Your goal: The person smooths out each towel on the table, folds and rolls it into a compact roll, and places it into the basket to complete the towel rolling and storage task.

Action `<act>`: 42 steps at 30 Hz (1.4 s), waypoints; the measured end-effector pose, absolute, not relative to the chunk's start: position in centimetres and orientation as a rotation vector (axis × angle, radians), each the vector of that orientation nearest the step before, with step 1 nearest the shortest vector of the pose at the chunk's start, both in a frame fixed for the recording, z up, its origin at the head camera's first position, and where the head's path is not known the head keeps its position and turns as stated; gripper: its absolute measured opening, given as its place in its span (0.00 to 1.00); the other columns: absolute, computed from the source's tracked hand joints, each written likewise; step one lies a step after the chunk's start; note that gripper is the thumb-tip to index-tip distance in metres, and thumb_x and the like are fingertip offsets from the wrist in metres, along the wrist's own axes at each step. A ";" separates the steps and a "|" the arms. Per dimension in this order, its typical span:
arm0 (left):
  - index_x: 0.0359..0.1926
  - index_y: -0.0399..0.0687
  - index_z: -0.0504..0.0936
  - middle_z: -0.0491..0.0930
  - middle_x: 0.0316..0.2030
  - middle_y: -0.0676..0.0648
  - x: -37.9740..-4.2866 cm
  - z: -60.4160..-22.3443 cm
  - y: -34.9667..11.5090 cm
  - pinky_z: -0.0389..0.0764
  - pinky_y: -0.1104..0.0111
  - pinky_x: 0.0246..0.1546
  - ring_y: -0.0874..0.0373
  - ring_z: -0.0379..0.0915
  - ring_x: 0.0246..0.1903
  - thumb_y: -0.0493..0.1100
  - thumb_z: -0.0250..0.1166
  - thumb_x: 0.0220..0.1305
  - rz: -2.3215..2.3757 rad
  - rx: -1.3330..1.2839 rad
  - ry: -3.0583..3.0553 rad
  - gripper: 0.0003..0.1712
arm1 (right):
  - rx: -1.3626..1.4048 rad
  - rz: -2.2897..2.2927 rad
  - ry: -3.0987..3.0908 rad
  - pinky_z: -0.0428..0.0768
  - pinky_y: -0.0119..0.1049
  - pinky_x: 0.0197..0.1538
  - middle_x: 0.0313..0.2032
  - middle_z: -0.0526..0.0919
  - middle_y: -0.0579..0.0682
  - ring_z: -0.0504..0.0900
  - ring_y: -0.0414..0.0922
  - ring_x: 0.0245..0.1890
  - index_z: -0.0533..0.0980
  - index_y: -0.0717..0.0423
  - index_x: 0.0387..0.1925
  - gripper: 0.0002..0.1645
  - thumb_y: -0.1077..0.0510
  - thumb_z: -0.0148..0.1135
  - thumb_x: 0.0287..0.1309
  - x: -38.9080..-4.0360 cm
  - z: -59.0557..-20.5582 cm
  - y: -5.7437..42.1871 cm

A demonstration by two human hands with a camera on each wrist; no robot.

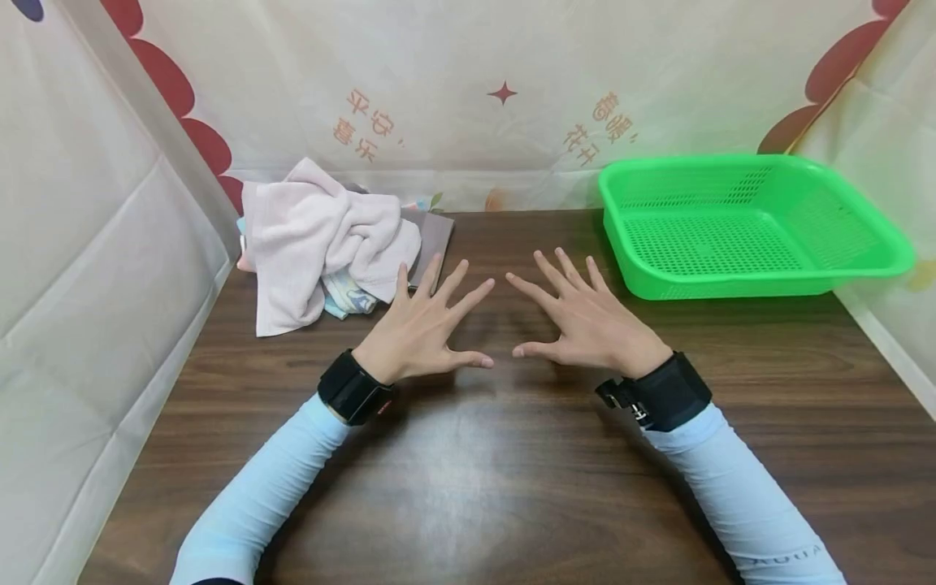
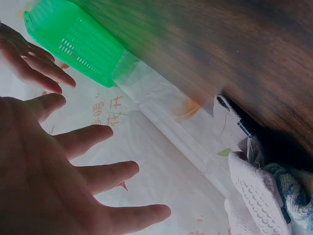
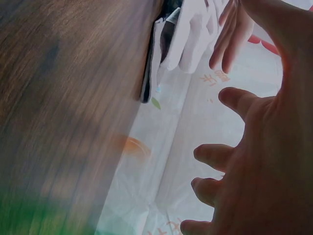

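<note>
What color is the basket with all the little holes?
The basket is bright green; the head view shows it best.

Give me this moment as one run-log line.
left hand: spread, holding nothing, near cloths | right hand: spread, holding nothing | cloths: heaped, back left | basket: back right

Free to cross over the bench (image 1: 453, 496) at lower centre of the head view, between the left forearm (image 1: 270, 479) and the right forearm (image 1: 738, 487). Narrowed at centre by the left hand (image 1: 417, 333) and the right hand (image 1: 595, 329), fingers spread. Blocked at upper left by a pile of cloths (image 1: 314, 236) and a grey flat item (image 1: 435, 236) showing past its right edge; at upper right by a green basket (image 1: 731, 284), accessible from above. Passable between pile and basket, back to the fabric wall (image 1: 453, 49).
</note>
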State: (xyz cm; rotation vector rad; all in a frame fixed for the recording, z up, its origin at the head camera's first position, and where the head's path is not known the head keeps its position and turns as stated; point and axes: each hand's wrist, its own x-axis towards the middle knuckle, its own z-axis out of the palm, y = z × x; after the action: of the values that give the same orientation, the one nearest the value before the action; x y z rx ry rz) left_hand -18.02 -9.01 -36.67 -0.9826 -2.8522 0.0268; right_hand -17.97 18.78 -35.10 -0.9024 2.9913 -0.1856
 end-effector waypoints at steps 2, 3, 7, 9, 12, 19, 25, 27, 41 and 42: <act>0.83 0.71 0.43 0.47 0.83 0.41 -18.0 -36.7 -9.0 0.47 0.24 0.69 0.31 0.36 0.81 0.90 0.48 0.54 0.024 -0.982 -2.848 0.62 | -0.903 -0.189 2.991 0.39 0.72 0.77 0.83 0.43 0.58 0.39 0.64 0.83 0.46 0.27 0.82 0.59 0.16 0.55 0.56 -18.0 -35.1 18.8; 0.83 0.72 0.43 0.47 0.83 0.41 -18.0 -36.6 -9.0 0.47 0.24 0.70 0.31 0.36 0.81 0.90 0.48 0.54 0.025 -0.981 -2.849 0.62 | -0.903 -0.192 2.989 0.39 0.71 0.77 0.83 0.43 0.59 0.39 0.64 0.83 0.46 0.27 0.82 0.59 0.16 0.55 0.56 -18.0 -35.1 18.8; 0.83 0.71 0.44 0.47 0.83 0.41 -17.9 -36.6 -9.0 0.47 0.24 0.70 0.32 0.36 0.81 0.89 0.48 0.55 0.020 -0.981 -2.848 0.62 | -0.919 -0.211 2.986 0.45 0.69 0.78 0.82 0.48 0.60 0.45 0.63 0.83 0.51 0.33 0.82 0.57 0.19 0.57 0.58 -18.0 -35.1 18.9; 0.83 0.72 0.43 0.48 0.83 0.41 -18.0 -36.6 -8.9 0.47 0.25 0.70 0.32 0.36 0.81 0.89 0.48 0.55 0.013 -0.984 -2.850 0.61 | -0.948 -0.219 2.995 0.64 0.64 0.74 0.76 0.63 0.62 0.65 0.62 0.76 0.61 0.41 0.78 0.50 0.27 0.63 0.61 -18.0 -35.1 18.9; 0.83 0.72 0.43 0.49 0.82 0.41 -18.2 -36.6 -9.0 0.49 0.26 0.71 0.33 0.39 0.81 0.88 0.49 0.57 0.006 -0.996 -2.846 0.60 | -0.999 -0.221 2.995 0.83 0.49 0.46 0.49 0.84 0.55 0.85 0.52 0.45 0.80 0.52 0.55 0.22 0.47 0.69 0.64 -18.1 -35.1 18.9; 0.80 0.63 0.57 0.63 0.75 0.38 -21.7 -36.3 -11.9 0.63 0.34 0.69 0.36 0.57 0.75 0.74 0.63 0.63 -0.173 -0.906 -2.767 0.51 | -0.995 -0.196 2.944 0.64 0.35 0.25 0.17 0.70 0.41 0.69 0.41 0.19 0.72 0.48 0.24 0.12 0.64 0.64 0.58 -18.3 -34.9 19.1; 0.73 0.47 0.67 0.70 0.68 0.34 -27.5 -34.3 -19.0 0.60 0.39 0.72 0.36 0.59 0.72 0.64 0.68 0.62 -0.371 -0.512 -2.704 0.46 | -0.987 -0.196 2.885 0.63 0.35 0.24 0.17 0.67 0.42 0.68 0.41 0.19 0.72 0.48 0.27 0.10 0.58 0.63 0.64 -18.4 -35.0 18.6; 0.73 0.50 0.68 0.68 0.70 0.34 -28.9 -33.7 -21.1 0.57 0.36 0.70 0.35 0.56 0.72 0.66 0.68 0.61 -0.357 -0.359 -2.754 0.46 | -0.978 -0.207 2.862 0.64 0.35 0.24 0.17 0.68 0.42 0.69 0.40 0.19 0.74 0.48 0.29 0.09 0.57 0.64 0.65 -18.4 -35.1 18.5; 0.58 0.39 0.77 0.82 0.58 0.32 -31.9 -33.2 -23.7 0.70 0.36 0.55 0.28 0.72 0.54 0.41 0.61 0.67 -0.336 -0.308 -2.820 0.20 | -0.943 -0.241 2.809 0.68 0.35 0.26 0.19 0.72 0.41 0.71 0.39 0.21 0.78 0.47 0.35 0.04 0.53 0.63 0.68 -18.3 -35.3 18.6; 0.56 0.38 0.78 0.83 0.55 0.32 -31.8 -33.0 -23.7 0.72 0.37 0.54 0.28 0.74 0.52 0.40 0.61 0.67 -0.343 -0.319 -2.791 0.18 | -0.945 -0.244 2.808 0.68 0.35 0.26 0.19 0.73 0.41 0.72 0.39 0.21 0.78 0.46 0.36 0.04 0.53 0.63 0.68 -18.3 -35.2 18.6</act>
State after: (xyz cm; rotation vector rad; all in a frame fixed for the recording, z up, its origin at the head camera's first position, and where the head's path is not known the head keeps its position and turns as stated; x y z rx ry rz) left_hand -31.85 -23.71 -33.01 -0.3189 -2.7907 -0.3426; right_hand -18.31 18.57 -35.25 -0.9448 2.8078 -0.2444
